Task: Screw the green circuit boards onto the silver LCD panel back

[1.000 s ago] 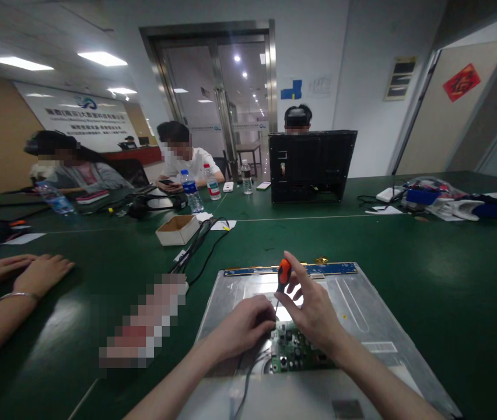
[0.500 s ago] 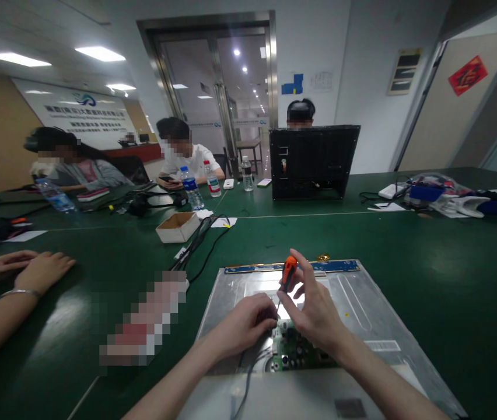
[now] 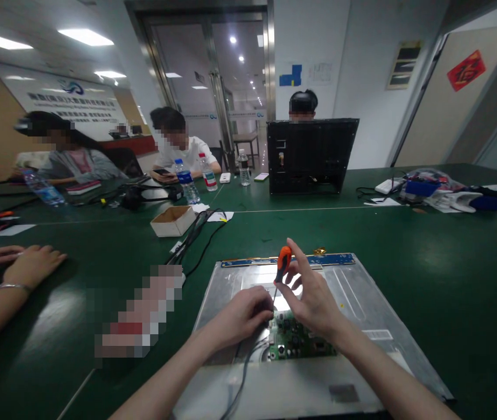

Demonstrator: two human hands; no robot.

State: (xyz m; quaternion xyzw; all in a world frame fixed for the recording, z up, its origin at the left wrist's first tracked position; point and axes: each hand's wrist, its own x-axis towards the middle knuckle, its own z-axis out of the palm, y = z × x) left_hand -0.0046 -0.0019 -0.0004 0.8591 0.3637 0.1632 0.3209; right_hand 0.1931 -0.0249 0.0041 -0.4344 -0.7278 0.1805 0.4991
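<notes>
At far left, another person's hands (image 3: 34, 265) rest on the green table (image 3: 432, 268), a bracelet (image 3: 11, 286) on one wrist. Next comes a pixelated item (image 3: 143, 312), its details hidden, with a small open box (image 3: 173, 221) and black cables beyond it. The left hand (image 3: 251, 309) is over the metal panel (image 3: 364, 312), fingers curled beside the screwdriver's lower end — whether they pinch anything, I cannot tell. A dark cable (image 3: 245, 372) runs below that wrist. The orange-and-black screwdriver (image 3: 282, 262) stands slightly tilted, its tip down by the upper-left corner of the green circuit board (image 3: 292, 341) on the panel. Right of it, the right hand (image 3: 316, 294) grips the handle — index finger at its top, thumb lower down. A bagged pile (image 3: 445, 195) lies at far right.
</notes>
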